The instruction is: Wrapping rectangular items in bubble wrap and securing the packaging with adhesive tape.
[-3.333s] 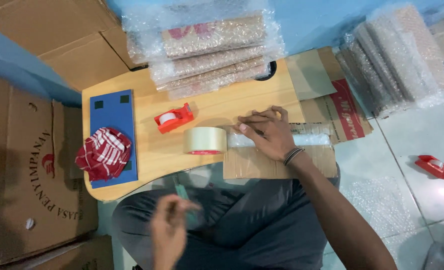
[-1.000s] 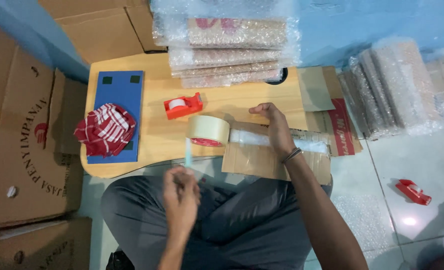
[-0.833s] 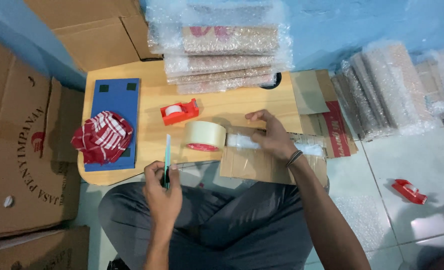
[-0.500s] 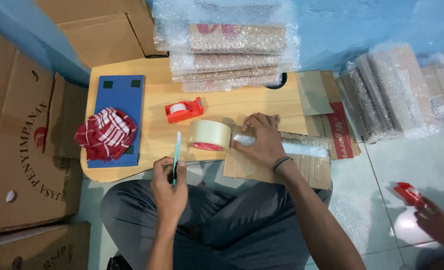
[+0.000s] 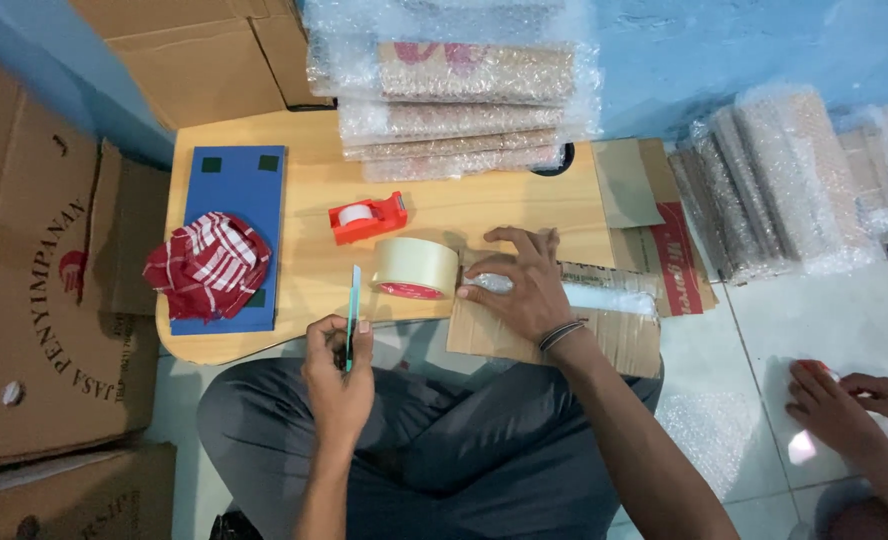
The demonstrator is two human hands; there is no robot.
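A thin teal cutter [image 5: 352,315] stands nearly upright in the left hand [image 5: 339,375], pinched between thumb and fingers just below the near edge of the tabletop [image 5: 484,205], its tip reaching up beside the roll of clear packing tape [image 5: 415,267]. That roll lies flat on the tabletop, and everything else sits around it: just to its right the right hand [image 5: 520,283] presses down, fingers spread and gripping nothing, on a bubble-wrapped parcel [image 5: 574,297] that rests on a flat sheet of cardboard [image 5: 524,335] overhanging the tabletop's near edge. Just above the roll is a small red tape dispenser [image 5: 367,217]. Well to the roll's left a red-and-white checked cloth [image 5: 208,265] lies bunched on a blue board [image 5: 232,190]. Beyond the roll, at the far edge of the light wooden tabletop, a stack of bubble-wrapped flat packages [image 5: 454,105] is piled against a blue wall [image 5: 744,45]. To the right of the roll, past the tabletop's end, flattened cardboard pieces [image 5: 654,210] and more bubble-wrapped bundles [image 5: 784,180] lie on a pale tiled floor [image 5: 814,310], where another person's hands [image 5: 844,405] reach over a sheet of bubble wrap [image 5: 714,440]. Large brown cartons [image 5: 34,300] stand to the left of the tabletop and behind it. The person sits cross-legged in grey trousers [image 5: 464,470] under the tabletop's near edge.
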